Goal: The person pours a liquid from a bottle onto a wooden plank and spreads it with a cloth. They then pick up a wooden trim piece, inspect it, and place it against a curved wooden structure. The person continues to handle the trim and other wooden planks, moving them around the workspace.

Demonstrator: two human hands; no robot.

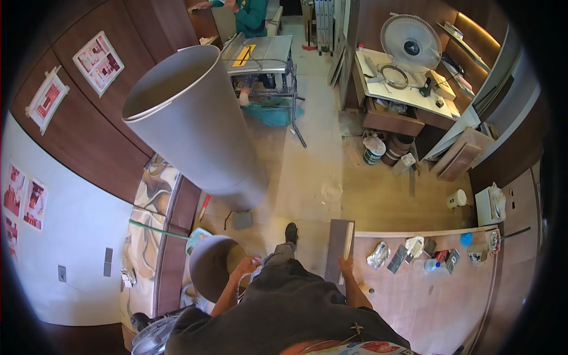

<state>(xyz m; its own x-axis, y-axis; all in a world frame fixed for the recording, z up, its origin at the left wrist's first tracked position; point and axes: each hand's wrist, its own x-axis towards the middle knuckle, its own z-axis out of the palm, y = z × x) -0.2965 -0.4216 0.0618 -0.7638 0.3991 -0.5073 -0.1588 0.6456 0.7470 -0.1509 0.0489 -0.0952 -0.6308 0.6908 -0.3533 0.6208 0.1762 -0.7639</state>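
My right hand (346,266) is closed round the edge of a dark brown board (338,242), which stands upright at my right side and shows a paler, striped edge. My left hand (244,268) is in front of my body, its fingers curled around something small and pale that I cannot make out. Next to that hand is a short, wide brown tube (207,266) with its round opening facing up. Beyond it, a tall grey-brown cylinder (201,124) stands on the floor, hollow at the top.
A low wooden platform (414,307) on the right carries a water bottle (432,265) and small packets. Ahead stand a table saw (260,53), a person in a green sleeve (253,18), and a desk with a fan (411,42). A standing fan (154,337) is at lower left.
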